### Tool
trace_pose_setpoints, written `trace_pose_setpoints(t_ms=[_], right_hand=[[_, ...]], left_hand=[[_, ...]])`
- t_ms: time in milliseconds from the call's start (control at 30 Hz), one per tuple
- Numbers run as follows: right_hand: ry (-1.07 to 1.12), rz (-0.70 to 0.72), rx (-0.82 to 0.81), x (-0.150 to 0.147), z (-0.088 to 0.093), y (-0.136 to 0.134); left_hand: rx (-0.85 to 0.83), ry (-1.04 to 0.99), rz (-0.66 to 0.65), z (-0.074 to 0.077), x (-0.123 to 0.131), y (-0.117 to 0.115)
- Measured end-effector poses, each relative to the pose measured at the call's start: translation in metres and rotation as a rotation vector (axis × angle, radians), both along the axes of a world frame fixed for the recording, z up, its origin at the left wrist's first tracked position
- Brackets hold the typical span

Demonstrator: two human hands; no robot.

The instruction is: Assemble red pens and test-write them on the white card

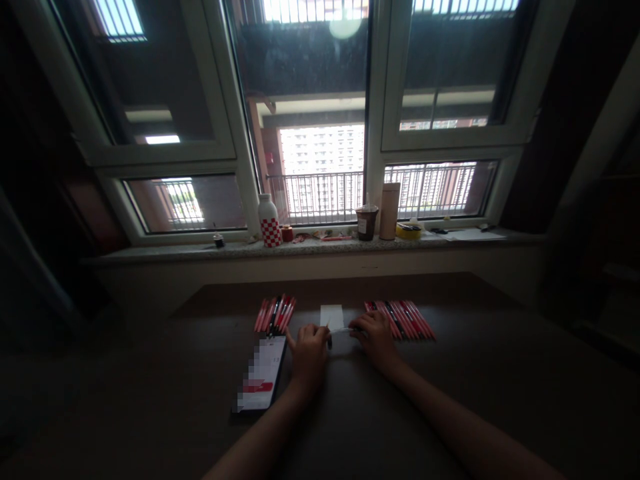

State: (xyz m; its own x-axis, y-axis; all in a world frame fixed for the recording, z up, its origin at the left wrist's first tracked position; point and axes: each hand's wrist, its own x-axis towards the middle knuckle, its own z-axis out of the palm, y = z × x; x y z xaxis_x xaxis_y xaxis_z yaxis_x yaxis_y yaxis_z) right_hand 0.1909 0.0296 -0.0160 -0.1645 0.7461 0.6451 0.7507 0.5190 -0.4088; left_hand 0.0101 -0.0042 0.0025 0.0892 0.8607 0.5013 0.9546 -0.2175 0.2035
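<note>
Smooth, matt dark-brown table, laminate or wood by the look. Red plastic with a slight shine on the left bunch and the right row of pens. Pale, faintly shiny plastic barrel on the pen pinched between left hand and right hand. Matt white paper slip. Glossy glass on the phone. Speckled, polished stone sill. Smooth pale window frames, plastic or painted metal; dull, cardboard-brown tube

A dark brown table carries a left row of red pens, a right row of red pens, a white paper slip between them, and a phone.
</note>
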Motion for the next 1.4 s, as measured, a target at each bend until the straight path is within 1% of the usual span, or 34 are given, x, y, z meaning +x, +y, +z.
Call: trace_pose_setpoints(t_ms=[200,467,700,1067,1400], right_hand=[[-0.022,-0.014,0.002,0.000,0.000,0.001],[-0.022,-0.026,0.002,-0.001,0.000,0.000],[-0.018,-0.031,-0.007,-0.001,0.001,-0.001],[-0.048,-0.042,0.002,0.000,0.002,-0.002],[-0.041,-0.042,0.001,-0.001,0.000,0.000]], left_hand=[[-0.018,0.018,0.025,-0.004,-0.002,0.003],[0.021,-0.024,0.044,-0.002,0.007,0.001],[-0.001,-0.017,0.013,-0.002,0.011,0.000],[0.045,0.078,-0.026,-0.005,0.012,0.000],[0.020,0.054,-0.101,-0.009,0.011,0.002]])
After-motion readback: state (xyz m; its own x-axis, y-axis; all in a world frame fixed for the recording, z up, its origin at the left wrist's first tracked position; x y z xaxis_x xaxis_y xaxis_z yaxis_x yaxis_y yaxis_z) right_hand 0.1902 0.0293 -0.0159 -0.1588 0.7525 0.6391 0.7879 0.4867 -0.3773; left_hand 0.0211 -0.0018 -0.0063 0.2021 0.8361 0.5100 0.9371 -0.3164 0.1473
